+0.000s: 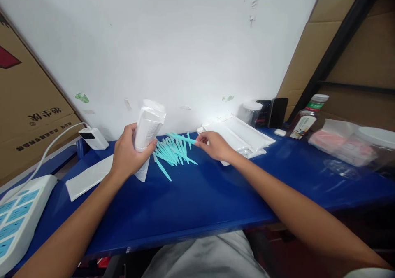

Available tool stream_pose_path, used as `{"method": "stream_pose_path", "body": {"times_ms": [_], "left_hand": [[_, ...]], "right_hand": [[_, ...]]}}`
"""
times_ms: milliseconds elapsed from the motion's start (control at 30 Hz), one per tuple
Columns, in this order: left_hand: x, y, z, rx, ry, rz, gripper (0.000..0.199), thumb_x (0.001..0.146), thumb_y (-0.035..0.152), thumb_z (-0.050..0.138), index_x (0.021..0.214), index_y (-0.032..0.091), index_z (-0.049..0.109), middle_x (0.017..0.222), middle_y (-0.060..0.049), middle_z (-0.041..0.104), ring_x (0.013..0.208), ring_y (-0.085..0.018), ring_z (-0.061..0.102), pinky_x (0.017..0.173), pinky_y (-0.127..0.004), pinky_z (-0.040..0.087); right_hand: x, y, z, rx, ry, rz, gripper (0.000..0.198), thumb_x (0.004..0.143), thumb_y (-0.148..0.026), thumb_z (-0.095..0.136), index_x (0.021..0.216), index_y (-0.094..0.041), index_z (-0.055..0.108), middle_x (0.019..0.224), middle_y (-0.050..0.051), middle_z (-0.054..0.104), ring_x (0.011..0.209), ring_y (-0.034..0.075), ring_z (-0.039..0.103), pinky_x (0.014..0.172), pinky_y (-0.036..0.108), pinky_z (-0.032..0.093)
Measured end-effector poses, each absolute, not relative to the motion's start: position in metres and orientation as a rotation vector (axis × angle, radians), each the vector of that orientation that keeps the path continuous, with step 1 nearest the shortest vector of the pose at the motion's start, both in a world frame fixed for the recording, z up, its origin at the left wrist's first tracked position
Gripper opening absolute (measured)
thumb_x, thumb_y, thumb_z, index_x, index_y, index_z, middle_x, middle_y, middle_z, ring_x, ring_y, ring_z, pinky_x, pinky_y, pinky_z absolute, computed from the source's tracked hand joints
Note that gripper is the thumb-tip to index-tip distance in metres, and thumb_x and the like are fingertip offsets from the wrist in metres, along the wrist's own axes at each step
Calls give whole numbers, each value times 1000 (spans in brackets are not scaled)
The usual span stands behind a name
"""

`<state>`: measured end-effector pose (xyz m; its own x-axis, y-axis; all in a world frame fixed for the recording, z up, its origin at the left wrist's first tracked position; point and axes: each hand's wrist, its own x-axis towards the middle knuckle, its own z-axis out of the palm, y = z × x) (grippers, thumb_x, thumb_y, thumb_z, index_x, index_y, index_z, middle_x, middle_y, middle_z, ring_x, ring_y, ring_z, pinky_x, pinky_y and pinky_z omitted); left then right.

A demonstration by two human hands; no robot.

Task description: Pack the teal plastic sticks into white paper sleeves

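My left hand (128, 152) is wrapped around a white plastic packet (149, 123), holding it upright above the table. What the packet contains cannot be made out. My right hand (212, 144) pinches one end of a flat teal plastic stick (187, 139), which points left over the pile. Between my hands lies a loose heap of similar teal sticks (173, 152), and one stray stick (162, 170) sticks out toward me. Beneath the left hand, a flat white bag (89, 178) rests on the blue table (185, 204).
White padded envelopes (243, 136) lie behind my right hand. Farther right stand a lidded jar (251, 112), a dark phone (278, 112), a bottle (308, 117) and a pink-filled clear package (342, 144). At left are a power strip (24, 216) and a corded white power bank (94, 138).
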<state>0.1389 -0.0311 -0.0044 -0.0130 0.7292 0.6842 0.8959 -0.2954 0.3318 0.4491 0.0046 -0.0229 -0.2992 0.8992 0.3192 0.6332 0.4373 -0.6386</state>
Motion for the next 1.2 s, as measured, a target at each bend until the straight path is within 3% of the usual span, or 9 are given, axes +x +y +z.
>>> {"method": "stream_pose_path", "body": {"times_ms": [133,233,367,700,833,900,1067,1200], "left_hand": [[136,-28,-3,-2138,-1685,-924,71,87,62,70,141,20,52,127,-14,68,113,-36,66,88,-45,53],[136,-27,-6,-2181,-1634,-800,69,87,58,69,142,19,53,126,-14,69,111,-36,65,84,-44,53],[134,-24,-11,-2237,-1557,-697,68,87,52,69,143,17,55,127,-15,70,108,-36,63,82,-44,52],[136,-24,-15,-2408,-1243,-578,63,84,37,73,143,19,57,125,-12,73,106,-35,62,90,-47,49],[149,-30,-19,-2459,-1142,-591,63,84,31,73,143,20,56,124,-12,74,104,-34,62,91,-47,48],[157,-34,-22,-2498,-1117,-620,61,83,27,72,142,21,57,120,-12,74,102,-33,63,90,-47,49],[162,-38,-23,-2431,-1178,-950,57,84,32,74,138,22,57,123,-10,73,105,-31,67,93,-45,52],[152,-39,-11,-2049,-1561,-1397,56,85,48,75,132,23,57,121,-8,70,104,-30,69,88,-44,57]], "right_hand": [[474,9,5,-1198,-1876,563,15,101,-29,68,94,-16,72,88,7,75,81,18,70,74,29,50],[490,7,20,-1126,-1879,751,30,99,-45,70,93,-16,71,76,4,68,67,16,64,65,29,48],[498,3,25,-1052,-2007,896,39,92,-54,76,87,-16,72,75,3,65,65,14,57,63,30,45],[486,-5,25,-1149,-2061,1053,20,88,-34,79,83,-16,76,68,2,63,61,14,53,57,29,41],[461,-14,10,-1051,-2005,1035,19,92,-31,73,95,-14,79,71,3,67,62,15,58,58,29,45],[445,-23,1,-946,-1992,955,19,93,-29,71,101,-14,81,77,4,72,66,16,61,63,30,48],[428,-45,3,-823,-1832,573,21,98,-27,66,110,-22,82,116,7,79,90,19,67,75,31,52],[436,-36,2,-1017,-1588,410,25,103,-31,57,111,-22,79,108,8,78,88,20,66,78,32,53]]}}
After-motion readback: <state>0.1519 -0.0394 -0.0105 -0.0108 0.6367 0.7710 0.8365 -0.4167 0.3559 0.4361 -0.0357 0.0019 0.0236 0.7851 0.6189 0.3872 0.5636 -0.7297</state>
